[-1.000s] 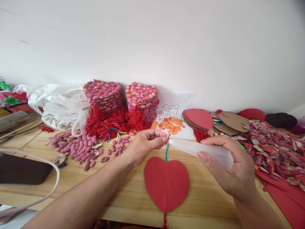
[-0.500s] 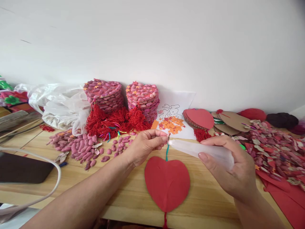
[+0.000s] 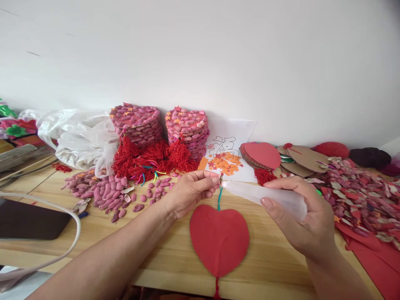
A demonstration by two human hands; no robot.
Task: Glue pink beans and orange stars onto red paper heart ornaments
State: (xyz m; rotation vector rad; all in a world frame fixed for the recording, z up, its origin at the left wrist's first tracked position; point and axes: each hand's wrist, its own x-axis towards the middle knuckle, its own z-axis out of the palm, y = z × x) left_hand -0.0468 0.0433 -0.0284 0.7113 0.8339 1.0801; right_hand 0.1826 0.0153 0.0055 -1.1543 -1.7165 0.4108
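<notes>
My left hand (image 3: 193, 189) pinches a small brownish piece (image 3: 221, 177), perhaps a shell, between thumb and fingertips. My right hand (image 3: 303, 212) is wrapped round a translucent white squeeze bottle (image 3: 265, 196), whose nozzle points left and meets or nearly meets the small piece. Below both hands a red heart (image 3: 219, 241) lies on the wooden table (image 3: 168, 262), with a teal cord (image 3: 219, 198) at its top and a red cord (image 3: 216, 287) at its bottom tip.
Pink peanut shells (image 3: 109, 191) lie at left, near a dark phone (image 3: 31, 219) and white cable (image 3: 78, 233). Two stacks of shell-covered hearts (image 3: 137, 125) stand behind. Orange stars (image 3: 226, 163) rest on white paper (image 3: 246, 131). Plain hearts (image 3: 264, 155) and a shell heap (image 3: 359, 200) are at right.
</notes>
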